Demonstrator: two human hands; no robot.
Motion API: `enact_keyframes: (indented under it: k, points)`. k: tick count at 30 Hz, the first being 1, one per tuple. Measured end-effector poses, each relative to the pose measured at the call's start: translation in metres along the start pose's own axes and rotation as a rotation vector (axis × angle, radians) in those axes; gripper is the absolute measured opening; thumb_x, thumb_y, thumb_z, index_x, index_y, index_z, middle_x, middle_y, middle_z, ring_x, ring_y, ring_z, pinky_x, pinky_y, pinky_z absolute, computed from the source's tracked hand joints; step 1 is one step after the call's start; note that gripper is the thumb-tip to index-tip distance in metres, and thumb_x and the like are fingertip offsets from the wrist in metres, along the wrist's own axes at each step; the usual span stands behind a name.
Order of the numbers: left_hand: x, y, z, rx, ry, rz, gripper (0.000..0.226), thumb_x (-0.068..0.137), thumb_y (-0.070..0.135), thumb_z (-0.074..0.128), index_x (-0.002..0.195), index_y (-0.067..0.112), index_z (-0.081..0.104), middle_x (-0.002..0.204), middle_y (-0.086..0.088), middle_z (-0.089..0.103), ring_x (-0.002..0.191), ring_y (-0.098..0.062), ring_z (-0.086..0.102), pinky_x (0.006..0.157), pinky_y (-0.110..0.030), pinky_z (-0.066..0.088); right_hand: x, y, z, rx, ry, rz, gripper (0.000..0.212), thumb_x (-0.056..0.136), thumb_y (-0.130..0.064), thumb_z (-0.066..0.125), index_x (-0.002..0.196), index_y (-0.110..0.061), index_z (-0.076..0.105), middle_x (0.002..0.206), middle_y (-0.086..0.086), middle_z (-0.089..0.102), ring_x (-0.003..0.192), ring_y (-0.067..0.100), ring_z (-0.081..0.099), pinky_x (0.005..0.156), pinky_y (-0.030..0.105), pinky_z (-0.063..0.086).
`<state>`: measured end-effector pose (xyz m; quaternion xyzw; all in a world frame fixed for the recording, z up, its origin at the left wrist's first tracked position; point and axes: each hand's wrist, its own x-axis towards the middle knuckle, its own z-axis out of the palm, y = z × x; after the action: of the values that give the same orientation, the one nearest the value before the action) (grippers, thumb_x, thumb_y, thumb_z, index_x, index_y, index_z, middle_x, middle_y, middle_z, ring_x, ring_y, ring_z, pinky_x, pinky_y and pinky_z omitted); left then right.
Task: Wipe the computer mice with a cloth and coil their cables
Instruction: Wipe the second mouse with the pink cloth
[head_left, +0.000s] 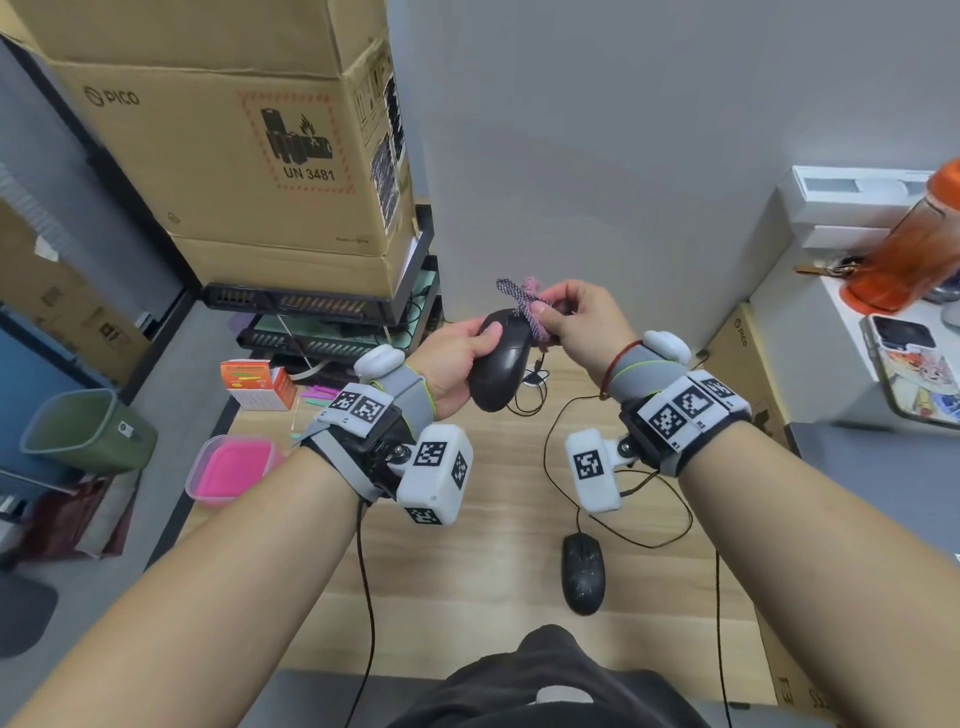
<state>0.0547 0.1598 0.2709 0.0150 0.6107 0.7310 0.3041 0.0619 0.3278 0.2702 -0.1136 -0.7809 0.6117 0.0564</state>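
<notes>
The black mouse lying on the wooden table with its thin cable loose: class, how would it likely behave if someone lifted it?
The black mouse on the wooden table looks like a small plastic shell, so it is probably light and rigid. Its thin black cable lies in slack loops, so it would likely hang floppy and trail behind. The smooth rounded back may slip in a loose grip.

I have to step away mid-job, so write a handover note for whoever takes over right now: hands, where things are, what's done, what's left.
Left hand grips the black mouse, lifted above the wooden table.
Right hand pinches the cloth against the front end of that mouse: wiping is under way.
Second mouse lies on the table near the body; it looks speckled, probably unwiped.
Its cable sprawls loose across the table.
Left: finish wiping the held mouse, wipe the second, coil both cables.
</notes>
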Motion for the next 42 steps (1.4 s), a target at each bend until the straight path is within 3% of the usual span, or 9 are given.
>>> enact_keyframes:
  k: [4,7,14,20,25,29,32,37,42]
  points:
    - [0.002,-0.002,-0.004,0.074,0.04,0.026,0.035,0.104,0.006,0.042,0.137,-0.003,0.05,0.115,-0.017,0.061,0.093,-0.02,0.06,0.078,-0.023,0.052,-0.009,0.001,-0.002,-0.144,-0.106,-0.083,0.013,0.086,-0.005,0.07,0.084,-0.016,0.063,0.071,0.008,0.061,0.056,0.009,0.058,0.061,0.03,0.054]
    - [0.002,-0.004,-0.008,0.138,0.02,0.055,0.035,0.101,0.001,0.047,0.136,-0.001,0.051,0.121,-0.018,0.062,0.105,-0.023,0.061,0.09,-0.026,0.052,-0.01,-0.005,-0.007,-0.313,-0.227,-0.094,0.017,0.077,-0.014,0.081,0.077,-0.025,0.068,0.076,0.011,0.07,0.069,0.017,0.063,0.077,0.041,0.058]
    - [0.0,0.0,-0.004,0.126,-0.049,0.062,0.04,0.096,-0.007,0.052,0.136,0.0,0.049,0.1,-0.01,0.068,0.083,-0.014,0.07,0.072,-0.023,0.057,-0.006,-0.001,-0.006,-0.408,0.101,-0.055,0.009,0.083,-0.019,0.074,0.086,-0.018,0.066,0.078,0.004,0.062,0.07,0.021,0.056,0.079,0.042,0.054]
    - [0.005,0.002,0.0,-0.097,0.101,-0.007,0.027,0.102,0.0,0.044,0.127,-0.006,0.054,0.112,-0.022,0.063,0.091,-0.028,0.067,0.077,-0.035,0.059,-0.025,-0.008,0.001,-0.5,-0.088,-0.236,0.019,0.074,-0.022,0.082,0.075,-0.032,0.066,0.066,-0.02,0.058,0.062,-0.003,0.053,0.061,0.007,0.038]
    - [0.009,0.01,-0.003,-0.198,0.244,-0.157,0.014,0.104,0.011,0.046,0.114,0.007,0.055,0.091,-0.012,0.068,0.061,-0.02,0.069,0.042,-0.034,0.055,-0.029,-0.013,0.006,-0.568,-0.279,-0.249,0.018,0.07,-0.028,0.086,0.074,-0.034,0.07,0.07,-0.017,0.061,0.064,-0.001,0.054,0.06,0.006,0.037]
    - [0.01,0.011,-0.001,-0.149,0.248,-0.209,0.033,0.102,0.013,0.051,0.131,0.0,0.053,0.117,-0.017,0.065,0.091,-0.03,0.067,0.069,-0.047,0.056,-0.022,-0.014,0.007,-0.481,-0.031,-0.241,0.014,0.073,-0.025,0.083,0.077,-0.029,0.069,0.067,-0.016,0.06,0.064,0.006,0.054,0.065,0.015,0.042]
    - [0.008,0.013,0.001,-0.127,0.257,-0.201,0.034,0.101,0.009,0.051,0.133,-0.002,0.054,0.123,-0.018,0.064,0.103,-0.034,0.065,0.083,-0.058,0.054,-0.024,-0.015,0.012,-0.545,-0.106,-0.299,0.016,0.071,-0.025,0.083,0.082,-0.027,0.072,0.085,-0.007,0.061,0.076,0.01,0.054,0.075,0.023,0.042]
    - [0.007,0.019,-0.01,-0.24,0.305,-0.199,0.035,0.103,0.013,0.048,0.132,-0.007,0.047,0.108,-0.023,0.065,0.07,-0.033,0.072,0.047,-0.052,0.057,-0.031,-0.007,0.009,-0.549,-0.267,-0.311,0.023,0.065,-0.022,0.089,0.072,-0.034,0.07,0.085,-0.004,0.065,0.078,0.012,0.061,0.074,0.024,0.046]
    - [0.006,0.019,-0.013,-0.252,0.239,-0.188,0.042,0.103,0.02,0.049,0.138,-0.004,0.046,0.13,-0.02,0.061,0.097,-0.034,0.068,0.062,-0.047,0.056,-0.023,0.004,-0.004,-0.413,-0.138,-0.17,0.027,0.069,-0.019,0.087,0.066,-0.034,0.064,0.058,-0.021,0.062,0.059,-0.005,0.056,0.065,0.019,0.046]
